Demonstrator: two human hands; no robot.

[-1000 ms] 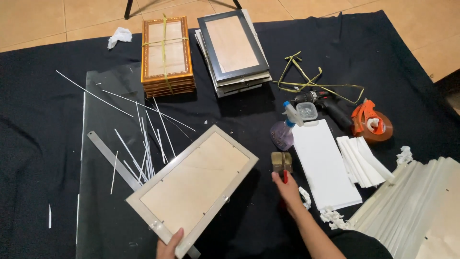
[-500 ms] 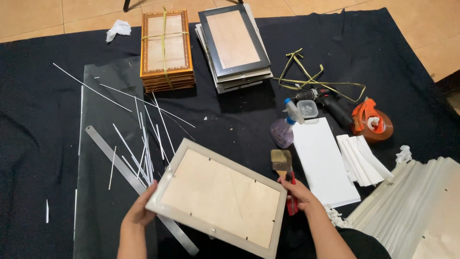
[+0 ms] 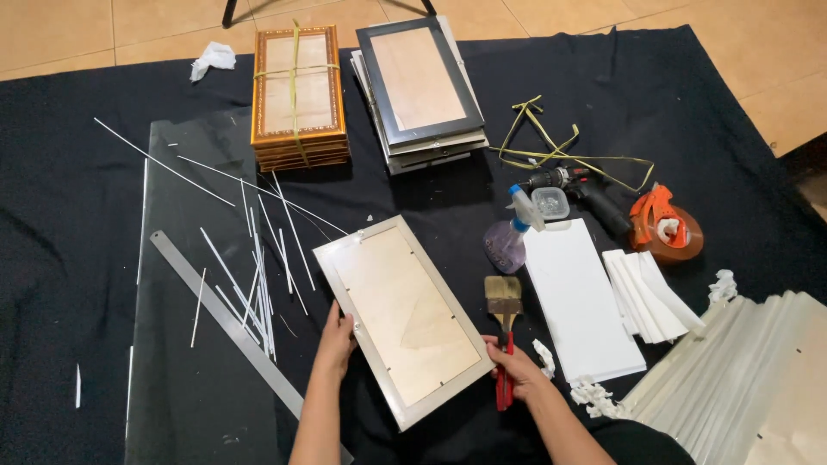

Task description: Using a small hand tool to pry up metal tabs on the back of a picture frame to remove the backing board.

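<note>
left hand (image 3: 338, 341) grip: holding silver frame (image 3: 403, 319) edge; right hand (image 3: 514, 366) grip: holding frame corner beside paintbrush (image 3: 504, 331)

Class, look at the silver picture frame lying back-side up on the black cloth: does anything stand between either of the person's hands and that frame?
Nothing visible does. The left hand already touches the left edge of the silver frame, and the right hand touches its lower right corner. The paintbrush lies just right of the frame, beside the right hand, not between hand and frame.
</note>
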